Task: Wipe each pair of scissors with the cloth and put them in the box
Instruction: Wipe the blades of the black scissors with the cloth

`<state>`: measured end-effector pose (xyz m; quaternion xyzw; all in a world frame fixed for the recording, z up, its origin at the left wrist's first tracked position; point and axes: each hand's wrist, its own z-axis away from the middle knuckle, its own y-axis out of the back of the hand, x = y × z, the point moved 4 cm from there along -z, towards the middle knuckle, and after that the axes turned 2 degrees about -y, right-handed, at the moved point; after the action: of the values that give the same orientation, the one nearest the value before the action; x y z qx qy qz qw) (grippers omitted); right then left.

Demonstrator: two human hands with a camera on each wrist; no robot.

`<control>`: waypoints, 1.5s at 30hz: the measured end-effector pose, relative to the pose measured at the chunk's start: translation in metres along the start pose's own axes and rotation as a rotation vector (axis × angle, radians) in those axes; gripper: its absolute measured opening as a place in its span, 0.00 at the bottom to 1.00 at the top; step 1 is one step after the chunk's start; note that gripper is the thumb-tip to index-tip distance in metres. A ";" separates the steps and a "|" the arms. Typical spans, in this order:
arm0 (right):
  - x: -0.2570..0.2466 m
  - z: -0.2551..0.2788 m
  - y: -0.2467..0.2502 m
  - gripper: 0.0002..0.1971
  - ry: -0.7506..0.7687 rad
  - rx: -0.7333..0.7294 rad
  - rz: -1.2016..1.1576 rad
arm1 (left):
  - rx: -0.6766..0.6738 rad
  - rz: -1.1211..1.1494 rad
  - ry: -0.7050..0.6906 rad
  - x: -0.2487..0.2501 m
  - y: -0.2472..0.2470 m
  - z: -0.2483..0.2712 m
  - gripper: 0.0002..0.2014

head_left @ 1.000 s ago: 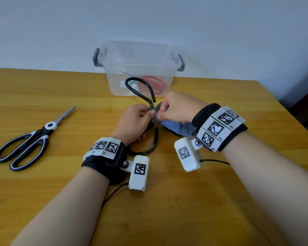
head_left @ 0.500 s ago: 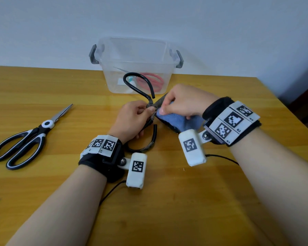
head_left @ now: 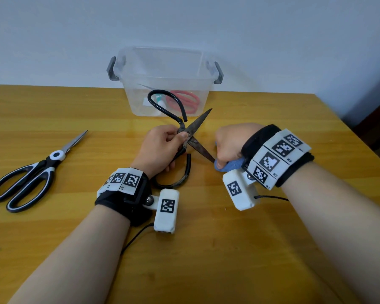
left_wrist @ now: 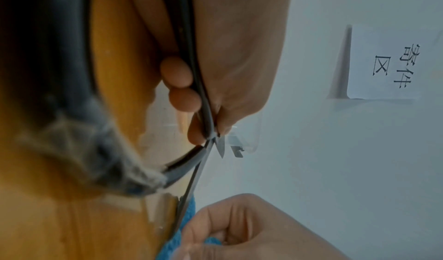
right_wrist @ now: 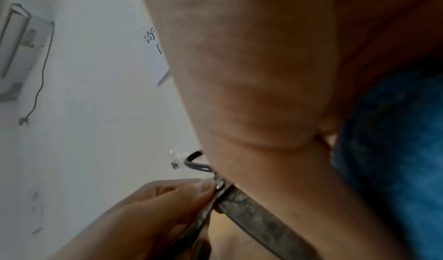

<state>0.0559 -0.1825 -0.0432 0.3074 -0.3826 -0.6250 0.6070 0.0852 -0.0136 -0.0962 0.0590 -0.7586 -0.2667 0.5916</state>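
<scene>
The left hand [head_left: 162,148] grips a pair of old black iron scissors [head_left: 185,137] at the pivot, thumb and forefinger pinching the joint while the other fingers [left_wrist: 176,73] curl round the lower handle loop. The scissors are held above the wooden counter [head_left: 206,249] with the blades spread wide: one dark, spotted blade points up and away toward the box, the other slants down toward the right hand [head_left: 230,143]. That hand is closed in a fist round a blue cloth [head_left: 230,165], and the tip of the lower blade goes into the cloth at the thumb side (in the right wrist view the blade runs close under the palm, with the cloth bunched behind it).

The clear plastic box [head_left: 165,69], with grey handle clips, stands at the far edge of the counter against the white wall. A pair of red-handled scissors [head_left: 184,99] lies inside it, together with something white and teal that is too small to identify.

Well to the left on the counter lie black-and-white kitchen scissors [head_left: 31,174], closed, their tips pointing away toward the wall, apart from both hands.
</scene>
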 end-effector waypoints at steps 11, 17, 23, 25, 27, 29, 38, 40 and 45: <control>-0.022 -0.002 0.020 0.10 0.221 0.297 -0.573 | 0.002 0.012 0.018 -0.002 0.000 -0.001 0.17; -0.009 -0.006 0.009 0.11 0.167 0.183 -0.376 | -0.005 -0.004 -0.023 0.000 0.000 0.000 0.18; 0.006 0.000 0.005 0.18 0.057 0.049 -0.194 | 0.017 0.025 -0.026 0.003 0.002 0.002 0.17; 0.015 0.003 0.010 0.18 0.035 0.012 -0.188 | 0.042 0.041 -0.047 0.005 0.004 0.004 0.17; 0.026 0.003 0.017 0.17 0.025 0.038 -0.292 | 0.070 0.069 -0.064 0.006 0.006 0.005 0.17; 0.035 0.001 0.023 0.15 -0.009 0.111 -0.530 | 0.091 0.116 -0.069 0.007 0.007 0.005 0.16; 0.038 0.011 0.027 0.15 0.077 0.376 -1.035 | 0.169 0.334 -0.073 0.004 0.010 0.005 0.15; 0.036 0.012 0.028 0.14 0.107 0.405 -0.960 | 0.177 0.354 -0.066 0.005 0.011 0.005 0.14; 0.028 0.008 0.032 0.09 0.131 0.423 -0.883 | 0.173 0.373 -0.104 0.010 0.011 0.007 0.14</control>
<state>0.0641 -0.2081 -0.0098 0.5953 -0.2955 -0.7106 0.2311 0.0783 -0.0063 -0.0833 -0.0458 -0.8059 -0.0890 0.5836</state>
